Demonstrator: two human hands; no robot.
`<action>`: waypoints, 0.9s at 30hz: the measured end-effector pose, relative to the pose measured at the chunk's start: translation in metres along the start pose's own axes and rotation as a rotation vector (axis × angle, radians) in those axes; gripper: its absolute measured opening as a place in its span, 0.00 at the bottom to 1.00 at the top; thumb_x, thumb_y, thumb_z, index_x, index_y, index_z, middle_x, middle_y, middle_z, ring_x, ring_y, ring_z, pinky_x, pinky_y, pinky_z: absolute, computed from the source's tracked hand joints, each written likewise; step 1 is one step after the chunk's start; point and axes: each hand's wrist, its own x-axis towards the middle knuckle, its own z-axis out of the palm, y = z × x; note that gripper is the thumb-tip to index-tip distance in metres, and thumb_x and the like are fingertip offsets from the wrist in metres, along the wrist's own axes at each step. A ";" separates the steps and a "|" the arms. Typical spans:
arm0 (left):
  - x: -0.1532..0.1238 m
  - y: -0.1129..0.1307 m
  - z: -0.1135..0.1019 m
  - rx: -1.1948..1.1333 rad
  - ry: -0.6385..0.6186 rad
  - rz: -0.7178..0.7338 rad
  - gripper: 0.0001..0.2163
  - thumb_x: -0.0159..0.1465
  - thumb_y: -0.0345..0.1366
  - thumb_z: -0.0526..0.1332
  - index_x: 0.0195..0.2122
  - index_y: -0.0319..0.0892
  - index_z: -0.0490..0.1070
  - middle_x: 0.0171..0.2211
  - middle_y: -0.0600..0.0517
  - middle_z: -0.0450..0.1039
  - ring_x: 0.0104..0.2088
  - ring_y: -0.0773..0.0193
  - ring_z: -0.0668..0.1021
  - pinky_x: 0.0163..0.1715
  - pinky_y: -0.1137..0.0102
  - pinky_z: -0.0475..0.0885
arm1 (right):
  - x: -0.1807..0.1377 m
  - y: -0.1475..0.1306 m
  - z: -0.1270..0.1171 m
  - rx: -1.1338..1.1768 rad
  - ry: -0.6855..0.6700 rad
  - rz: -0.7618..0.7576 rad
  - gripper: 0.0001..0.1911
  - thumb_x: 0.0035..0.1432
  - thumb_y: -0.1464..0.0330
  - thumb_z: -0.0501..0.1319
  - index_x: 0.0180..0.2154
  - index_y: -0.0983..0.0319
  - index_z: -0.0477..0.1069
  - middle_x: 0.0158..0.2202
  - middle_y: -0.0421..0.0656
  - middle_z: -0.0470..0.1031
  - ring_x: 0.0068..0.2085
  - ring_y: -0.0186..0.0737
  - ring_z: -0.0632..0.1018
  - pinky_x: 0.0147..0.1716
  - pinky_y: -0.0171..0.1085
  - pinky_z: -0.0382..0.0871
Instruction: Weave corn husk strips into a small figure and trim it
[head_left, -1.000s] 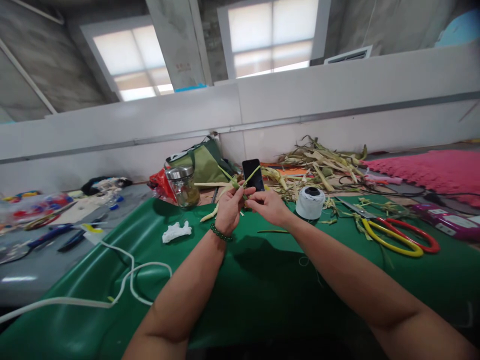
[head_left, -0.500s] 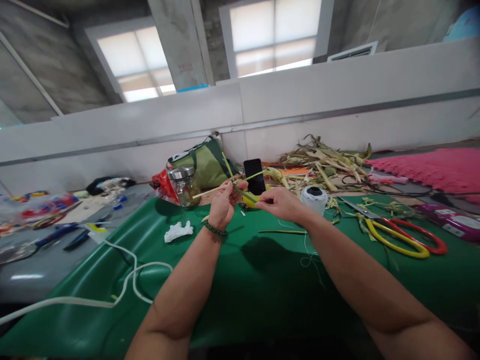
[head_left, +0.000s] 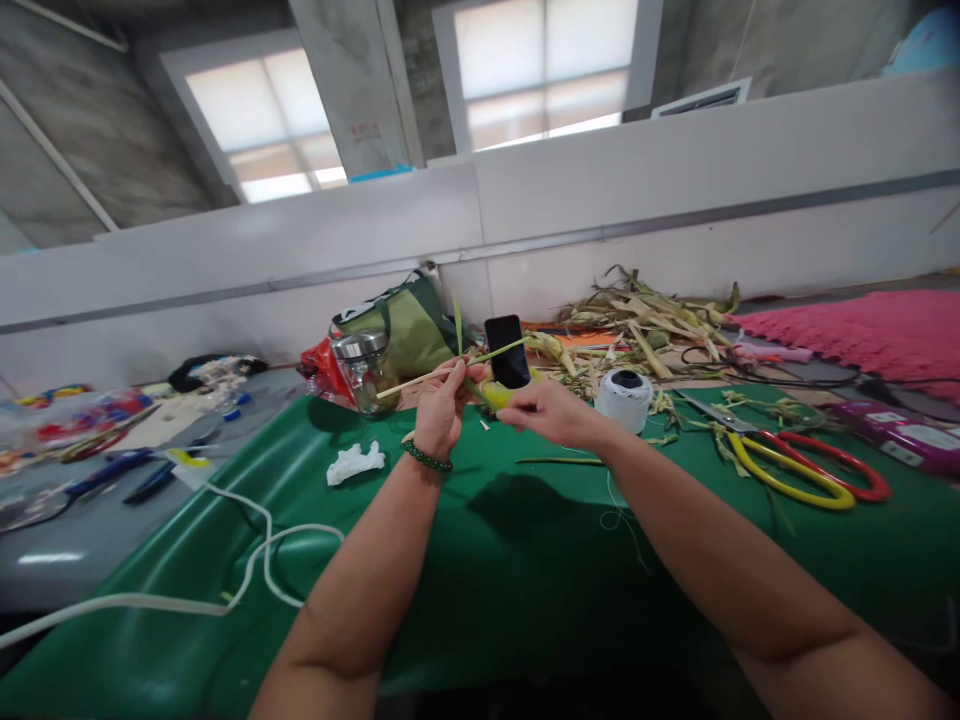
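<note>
Both my hands are raised over the green table cover (head_left: 525, 560) and work on thin green and straw-coloured leaf strips (head_left: 480, 372). My left hand (head_left: 442, 405), with a green bead bracelet on the wrist, is closed in a pinch on the strips; some of them stick up and out to the left. My right hand (head_left: 551, 410) is closed on the same bundle from the right, where a yellow-green piece shows between the two hands. A black phone (head_left: 507, 350) stands just behind the hands.
A white thread spool (head_left: 622, 400) and yellow and red scissors (head_left: 795, 470) lie to the right. A heap of leaf scraps (head_left: 645, 325) and a pink mat (head_left: 862, 335) are behind. A glass jar (head_left: 364, 372), green bag (head_left: 409, 325), crumpled tissue (head_left: 354, 463) and white cable (head_left: 247, 570) are on the left.
The hands have shifted slightly and turned the leaf strips: one long pale strip now points out to the left and another points upward. Both hands keep their grip.
</note>
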 end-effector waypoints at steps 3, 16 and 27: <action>-0.004 -0.001 0.001 0.045 -0.096 -0.028 0.09 0.55 0.36 0.69 0.35 0.38 0.76 0.25 0.52 0.79 0.28 0.66 0.81 0.31 0.74 0.74 | 0.008 0.011 0.000 0.225 0.203 0.122 0.18 0.56 0.55 0.59 0.30 0.64 0.73 0.22 0.40 0.71 0.23 0.32 0.69 0.23 0.33 0.57; -0.016 0.005 0.006 0.456 -0.280 0.068 0.11 0.51 0.41 0.71 0.21 0.40 0.75 0.22 0.52 0.75 0.25 0.65 0.75 0.31 0.70 0.71 | 0.006 -0.004 0.001 0.489 0.538 0.142 0.21 0.46 0.49 0.66 0.24 0.60 0.70 0.22 0.42 0.75 0.22 0.36 0.74 0.25 0.38 0.70; -0.011 0.002 0.004 0.190 -0.260 -0.150 0.16 0.59 0.46 0.65 0.34 0.35 0.77 0.21 0.51 0.75 0.24 0.66 0.77 0.31 0.71 0.73 | 0.012 0.014 -0.011 0.755 0.516 0.280 0.25 0.32 0.50 0.73 0.23 0.63 0.71 0.19 0.41 0.75 0.17 0.30 0.69 0.19 0.33 0.68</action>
